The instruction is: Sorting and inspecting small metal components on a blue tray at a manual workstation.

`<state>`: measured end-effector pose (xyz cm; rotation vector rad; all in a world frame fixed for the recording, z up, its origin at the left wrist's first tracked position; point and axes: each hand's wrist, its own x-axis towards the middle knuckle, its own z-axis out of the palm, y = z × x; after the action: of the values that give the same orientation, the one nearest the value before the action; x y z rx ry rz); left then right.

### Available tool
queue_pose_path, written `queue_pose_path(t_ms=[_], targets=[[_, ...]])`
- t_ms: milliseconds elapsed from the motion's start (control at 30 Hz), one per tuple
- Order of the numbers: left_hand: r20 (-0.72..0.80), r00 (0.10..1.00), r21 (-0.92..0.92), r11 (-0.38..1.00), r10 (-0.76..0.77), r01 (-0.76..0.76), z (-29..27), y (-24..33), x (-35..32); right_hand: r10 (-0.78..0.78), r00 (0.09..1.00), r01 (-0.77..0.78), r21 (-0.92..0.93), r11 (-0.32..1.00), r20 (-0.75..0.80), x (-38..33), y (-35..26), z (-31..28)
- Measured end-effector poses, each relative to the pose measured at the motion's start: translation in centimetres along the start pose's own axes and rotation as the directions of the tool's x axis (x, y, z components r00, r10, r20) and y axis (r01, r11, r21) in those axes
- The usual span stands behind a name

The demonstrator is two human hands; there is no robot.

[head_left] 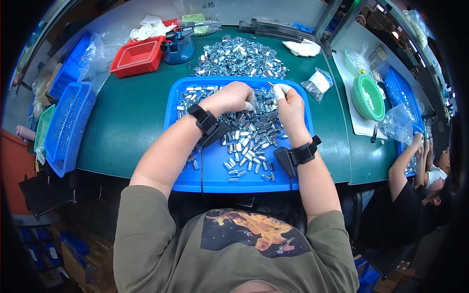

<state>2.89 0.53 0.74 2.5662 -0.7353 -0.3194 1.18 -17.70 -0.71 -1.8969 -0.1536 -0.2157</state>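
A blue tray (234, 187) in front of me holds many small, shiny, long metal nuts (249, 146), spread thickest in its middle and far part. My left hand (233, 97) is over the tray's far half, fingers curled down among the nuts; what they hold, if anything, is hidden. To its right, my right hand (292, 110) is closed in a pinch near the tray's far right corner. A small slim piece with a brownish tip (270, 84) sticks out from its thumb and finger. White covers sit on some fingertips of both hands.
Behind the tray lies a heap of metal parts (239, 56). Red trays (138, 57) and a blue bench tool (179, 46) stand far left. A bag of parts (318, 84) and a green basin (367, 97) are right. Another person's arm (403, 158) works at far right.
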Motion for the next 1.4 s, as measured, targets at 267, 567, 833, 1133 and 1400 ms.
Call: queue_pose_path(t_ms=[267, 567, 833, 1133, 1400], targets=[[-0.192, 0.933, -0.619, 0.775, -0.305, 0.125, -0.3, -1.8, 0.9, -0.052, 0.998, 0.053, -0.007, 0.999, 0.025, -0.3, -0.2, 0.3], [-0.106, 0.940, -0.992, 0.098, -0.325, -0.078, 0.5, 0.9, 0.9, -0.101, 0.993, 0.096, 0.074, 0.993, 0.058, -0.7, -0.3, 0.6], [-0.200, 0.958, -0.932, 0.341, -0.208, -0.121, 0.3, 1.9, 0.6, -0.128, 0.992, 0.128, -0.045, 0.991, 0.011, -0.6, -0.2, 0.3], [-0.355, 0.927, -0.747, 0.633, -0.121, -0.204, 0.0, 2.3, 0.0, -0.027, 0.983, 0.004, 0.124, 0.992, 0.181, -0.6, -0.3, -0.2], [-0.397, 0.913, -0.585, 0.793, -0.094, -0.173, -0.3, 3.0, -0.3, -0.035, 0.968, 0.020, 0.062, 0.998, 0.249, -0.2, -0.9, -1.4]])
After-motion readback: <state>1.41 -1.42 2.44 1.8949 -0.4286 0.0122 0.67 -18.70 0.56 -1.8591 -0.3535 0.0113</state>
